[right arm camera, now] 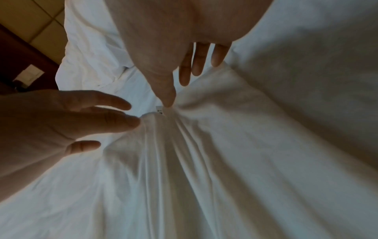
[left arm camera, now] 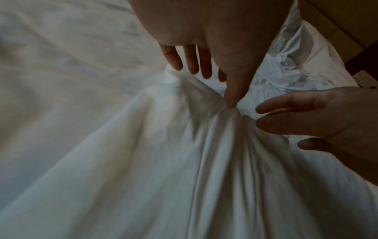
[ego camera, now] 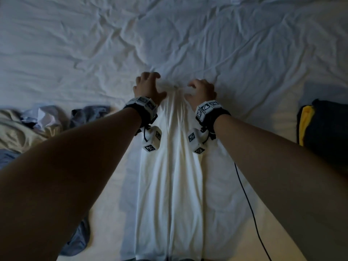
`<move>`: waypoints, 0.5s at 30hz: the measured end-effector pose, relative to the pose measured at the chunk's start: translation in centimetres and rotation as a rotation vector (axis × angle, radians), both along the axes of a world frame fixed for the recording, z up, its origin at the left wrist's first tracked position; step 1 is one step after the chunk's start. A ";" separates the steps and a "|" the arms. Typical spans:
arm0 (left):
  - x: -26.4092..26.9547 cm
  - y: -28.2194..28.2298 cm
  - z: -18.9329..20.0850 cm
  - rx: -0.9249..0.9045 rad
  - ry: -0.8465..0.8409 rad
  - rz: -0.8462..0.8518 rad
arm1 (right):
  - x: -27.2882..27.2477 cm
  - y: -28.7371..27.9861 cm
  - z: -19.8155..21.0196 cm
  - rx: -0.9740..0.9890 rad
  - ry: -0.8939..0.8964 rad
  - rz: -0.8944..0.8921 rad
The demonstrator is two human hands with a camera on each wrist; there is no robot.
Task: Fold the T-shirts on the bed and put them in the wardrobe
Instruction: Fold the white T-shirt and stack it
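Fingers, left hand (ego camera: pixel 147 85): spread and only a little bent, tips down on the far end of the white T-shirt (ego camera: pixel 173 176); the thumb presses a gathered ridge of cloth, nothing is pinched.
Fingers, right hand (ego camera: pixel 201 90): the same pose, loosely spread, thumb tip on the bunched collar (right arm camera: pixel 157 113) beside its small label; no real grip.
T-shirt position: on the bed (ego camera: pixel 75 44), directly under and behind both hands, running back toward the person.
Long axis: straight away from the body, collar end at the fingertips, hem nearest the person.
Nearer hand: neither, both are at the collar, close to each other, one on each side of the middle line.
Judged step: smoothing or spreading the collar end before folding.
Beside: other crumpled clothes (ego camera: pixel 37 121) lie well to the left of the left hand.
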State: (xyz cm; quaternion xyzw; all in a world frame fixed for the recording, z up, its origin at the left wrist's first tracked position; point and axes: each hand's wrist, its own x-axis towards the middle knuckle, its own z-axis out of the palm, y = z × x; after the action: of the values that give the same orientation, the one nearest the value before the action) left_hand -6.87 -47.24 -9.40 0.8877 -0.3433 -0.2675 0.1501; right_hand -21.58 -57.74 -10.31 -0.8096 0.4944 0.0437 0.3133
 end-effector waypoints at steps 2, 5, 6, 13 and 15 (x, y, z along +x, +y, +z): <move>-0.7 1.9 0.1 -0.005 0.046 0.148 | -1.4 1.5 0.5 0.040 -0.055 -0.105; -2.0 5.0 0.3 0.056 0.212 0.370 | -4.1 4.1 1.1 0.170 -0.103 -0.256; -2.4 6.2 0.3 0.100 0.280 0.426 | -5.2 5.1 1.3 0.212 -0.098 -0.291; -7.6 16.4 0.8 0.294 0.602 0.534 | -14.0 13.7 0.8 0.472 0.075 -0.484; -9.5 19.4 1.2 0.310 0.650 0.562 | -16.5 16.2 0.8 0.531 0.101 -0.501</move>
State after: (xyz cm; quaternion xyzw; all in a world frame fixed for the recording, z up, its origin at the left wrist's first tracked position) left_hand -16.35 -27.86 -8.21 0.8283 0.0197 -0.5295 0.1823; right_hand -38.03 -41.55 -9.47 -0.5508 0.6635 0.1323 0.4888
